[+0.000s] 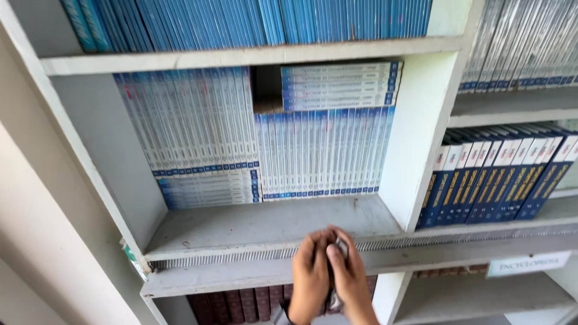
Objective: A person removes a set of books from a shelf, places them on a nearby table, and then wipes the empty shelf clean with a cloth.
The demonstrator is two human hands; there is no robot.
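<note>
Both hands meet in front of the edge of the middle shelf (259, 225), low in the view. The left hand (310, 277) and the right hand (349, 280) press together around a small dark-and-grey thing (341, 248), too blurred to identify; only a bit of it peeks out between the fingers (335, 256) of the right hand, and another dark piece shows lower down, between the wrists. The fingers of both hands are curled and closed together on this thing, knuckles facing up.

Taking the middle shelf as the landmark: its bare grey board lies just behind the hands, with a ribbed metal strip (241, 256) running along its front edge. At the back of it stand rows of pale blue books (319, 153) upright, spines outward. To their left a taller block of light blue books (192, 120) stands on a small flat pile, and on top of the upright row lies a stack of books on their sides (340, 84). Above the shelf, the next board carries a tight row of bright blue books (253, 21). To the right of the shelf, past the white upright panel (421, 132), stand dark blue books with yellow lettering (500, 180). Below the shelf, behind the hands, brown books (241, 304) are partly visible, and a white label (528, 263) is fixed to the edge at lower right.
</note>
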